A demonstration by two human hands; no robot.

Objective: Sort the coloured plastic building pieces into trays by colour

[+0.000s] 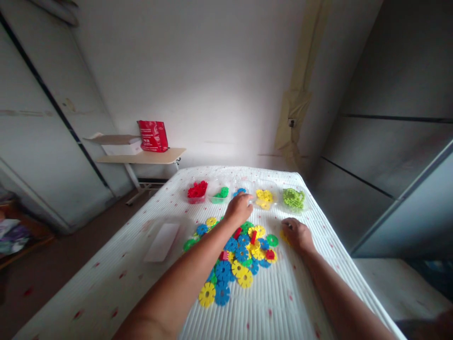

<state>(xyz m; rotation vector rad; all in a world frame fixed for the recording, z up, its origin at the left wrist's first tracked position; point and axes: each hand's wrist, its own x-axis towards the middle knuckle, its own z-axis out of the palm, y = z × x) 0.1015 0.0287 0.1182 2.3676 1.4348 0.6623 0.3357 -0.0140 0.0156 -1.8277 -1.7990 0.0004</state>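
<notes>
My left hand [239, 208] reaches over the pile to the front of the container with blue pieces [242, 185] and the left edge of the container with yellow pieces [264, 198]. Its fingers are curled together; whatever they hold is hidden. To the right of the pile, my right hand [297, 234] is low over the cloth, fingers bent around a yellow notched disc [284, 237] that shows only in part. A loose pile of blue notched discs [222, 271], yellow discs [245, 278], green discs [272, 240] and a few red blocks [270, 255] lies between my arms.
Other clear containers hold red pieces [197, 190], green pieces [222, 193] and light green pieces [293, 198] along the back. A white translucent lid or tray [162, 242] lies at left on the striped cloth. A side table [155, 157] carries a red bag [153, 136] and a box [122, 145].
</notes>
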